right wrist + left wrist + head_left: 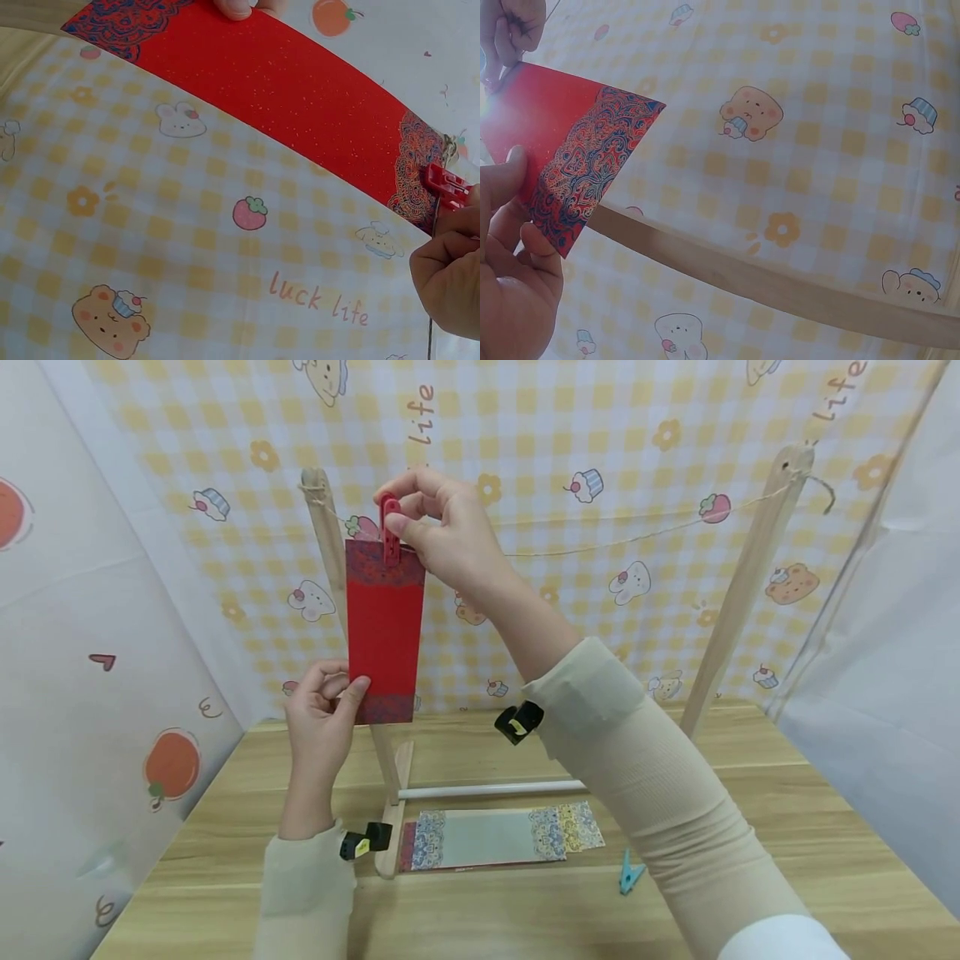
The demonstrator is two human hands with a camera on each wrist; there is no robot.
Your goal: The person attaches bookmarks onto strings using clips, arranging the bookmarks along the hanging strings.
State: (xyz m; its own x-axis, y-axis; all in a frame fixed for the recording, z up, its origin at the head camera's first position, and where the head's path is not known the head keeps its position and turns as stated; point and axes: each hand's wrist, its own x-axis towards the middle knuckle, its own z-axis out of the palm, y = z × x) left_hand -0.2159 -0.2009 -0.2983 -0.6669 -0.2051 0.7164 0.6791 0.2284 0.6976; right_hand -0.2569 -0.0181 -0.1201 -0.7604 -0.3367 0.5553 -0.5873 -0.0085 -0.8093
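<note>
yellow-checked cloth backdrop (585, 610) behind; right hand (453, 527) pinching red plastic clothespin (392, 545) atop red patterned paper card (385, 631) by beige string (555, 555), left hand (324, 714) pinching lower edge; likely needs keeping card square, string caught

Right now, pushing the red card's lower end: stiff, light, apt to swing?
Probably stiff but bendable: the red card looks thin yet nearly flat in the head view. Likely light, judging by that thinness. Might swing if the left hand lets go, since the red clip sits only at its top end.
</note>
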